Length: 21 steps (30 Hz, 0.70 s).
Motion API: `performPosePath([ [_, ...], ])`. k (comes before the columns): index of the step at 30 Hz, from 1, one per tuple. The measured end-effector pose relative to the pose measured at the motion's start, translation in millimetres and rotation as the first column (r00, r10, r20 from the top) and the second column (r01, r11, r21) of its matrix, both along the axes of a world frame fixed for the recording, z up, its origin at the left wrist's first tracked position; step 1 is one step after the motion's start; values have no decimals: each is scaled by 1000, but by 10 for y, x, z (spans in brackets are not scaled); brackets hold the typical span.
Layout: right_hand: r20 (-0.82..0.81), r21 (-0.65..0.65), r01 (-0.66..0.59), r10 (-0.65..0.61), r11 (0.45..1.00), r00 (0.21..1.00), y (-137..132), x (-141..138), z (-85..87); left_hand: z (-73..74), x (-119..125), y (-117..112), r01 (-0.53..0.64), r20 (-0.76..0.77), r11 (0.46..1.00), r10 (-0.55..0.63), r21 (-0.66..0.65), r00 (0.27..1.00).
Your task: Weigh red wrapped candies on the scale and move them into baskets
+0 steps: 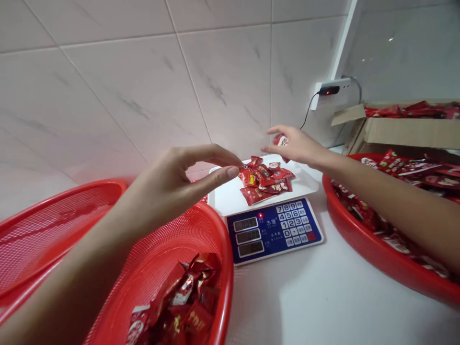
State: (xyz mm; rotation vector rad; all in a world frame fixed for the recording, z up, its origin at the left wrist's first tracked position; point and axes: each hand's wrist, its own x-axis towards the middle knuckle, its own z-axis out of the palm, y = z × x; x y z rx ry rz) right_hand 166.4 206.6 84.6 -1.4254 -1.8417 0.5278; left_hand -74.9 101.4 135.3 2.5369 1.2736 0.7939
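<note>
A pile of red wrapped candies lies on the white pan of a digital scale. My left hand reaches over the pan's left side, thumb and fingers apart. Its fingertips come up to the pile's left edge; whether they touch it I cannot tell. Above the far right part of the pan is my right hand, slightly blurred, with a red and white wrapped candy held under its fingers. The scale's blue keypad panel faces me, with lit displays whose digits are hard to read.
A red mesh basket at the front left holds wrapped candies, with another red basket further left. On the right, a red basin is full of candies. Behind it stands a cardboard box of candies. A power strip hangs on the tiled wall.
</note>
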Motion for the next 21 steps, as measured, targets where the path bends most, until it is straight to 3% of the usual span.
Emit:
performPosePath([
  [5,-157,123,-57,76,991,985,-62,4,110,8,-1,-30,-7,2,1000,7,2,1000],
  [21,-80,118,-46,56,992,995,-131,-46,132,-50,-25,13,-18,-28,1000,18,19,999],
])
